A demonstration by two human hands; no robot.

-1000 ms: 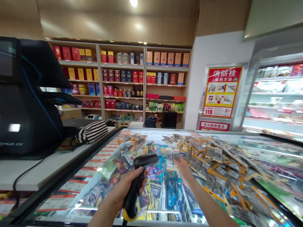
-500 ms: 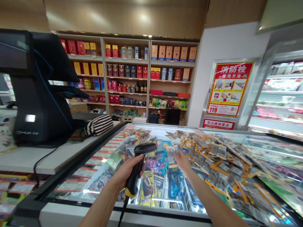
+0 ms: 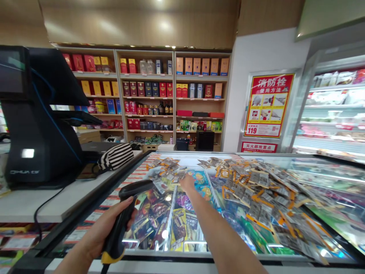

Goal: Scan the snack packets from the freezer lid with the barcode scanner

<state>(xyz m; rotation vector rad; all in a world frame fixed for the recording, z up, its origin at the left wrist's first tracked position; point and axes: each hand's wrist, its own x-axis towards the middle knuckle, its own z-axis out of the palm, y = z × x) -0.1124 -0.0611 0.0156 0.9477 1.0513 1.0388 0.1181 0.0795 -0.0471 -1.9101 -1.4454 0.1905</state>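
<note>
My left hand (image 3: 98,233) is closed round the handle of a black barcode scanner (image 3: 134,189) with a yellow base, held low over the front left of a glass-topped chest freezer (image 3: 176,254). My right hand (image 3: 186,183) is stretched far forward, at the near edge of a small pile of sealed packets (image 3: 167,169) lying on the glass. Its fingers are hidden behind the back of the hand, so I cannot see whether it holds a packet. A much larger heap of the same orange-and-grey packets (image 3: 256,184) covers the glass to the right.
A black checkout terminal (image 3: 34,144) and a striped pouch (image 3: 115,158) stand on the white counter (image 3: 31,207) at left. Shelves of boxed goods (image 3: 171,95) line the back wall. A red poster (image 3: 268,106) and an open chiller (image 3: 333,110) are at right.
My right hand has moved from beside the scanner, where it held a packet, forward and left to the small pile. The scanner has dropped lower and to the left.
</note>
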